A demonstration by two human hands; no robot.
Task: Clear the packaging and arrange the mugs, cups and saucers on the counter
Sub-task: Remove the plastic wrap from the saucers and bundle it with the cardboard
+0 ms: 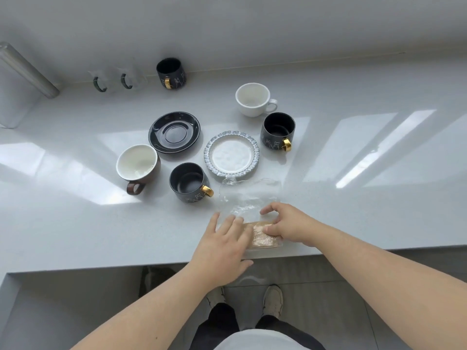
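A clear plastic wrapper (249,198) lies at the counter's front edge, with a beige folded piece (262,239) under it. My left hand (225,246) presses flat on its left side. My right hand (285,224) pinches the beige piece and wrapper. Behind them sit a clear glass saucer (231,155), a black saucer (174,132), a black mug with gold handle (189,183), a second black mug (278,131), a third black mug (171,72) by the wall, a white cup (253,102) and a brown cup with white inside (137,164).
Two clear glass mugs with dark green handles (115,80) stand against the back wall. A metal-edged object (22,72) leans at the far left. The counter's front edge (151,264) runs just under my hands, with floor and my shoes below.
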